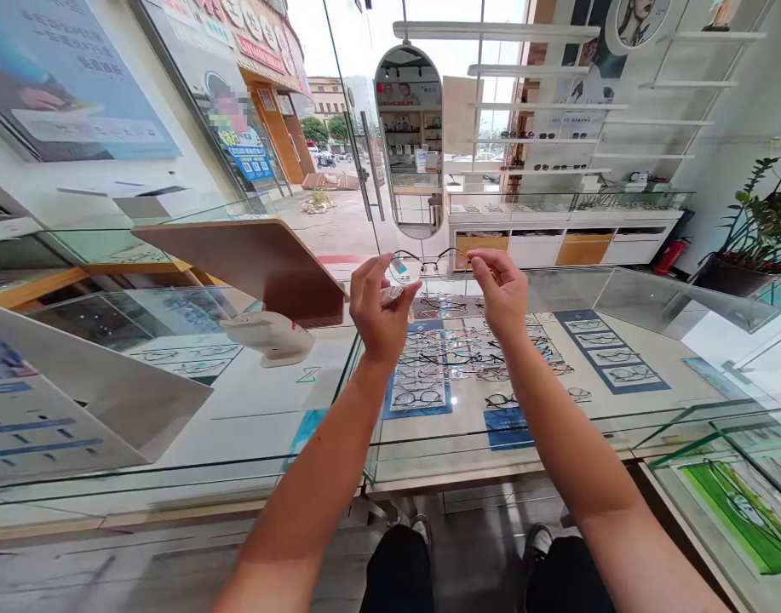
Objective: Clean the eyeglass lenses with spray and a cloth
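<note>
A pair of thin-rimmed eyeglasses (452, 260) is held up in front of me, above the glass display counter. My left hand (378, 313) is closed, its fingers gripping the left side of the frame. A small whitish thing (391, 295) also sits in that hand; I cannot make out what it is. At the opposite side of the eyeglasses, my right hand (505, 296) pinches the frame between thumb and fingers. Beneath both hands, rows of eyeglasses (418, 398) lie inside the counter, some on blue-edged cards.
The glass counter (454, 464) spans the space before me. On its left stand a brown board (255, 255), a white figurine (268, 336) and a slanted white panel (140, 400). Farther back are an oval mirror (409, 136), wall shelves (549, 106) and a potted plant (748, 255).
</note>
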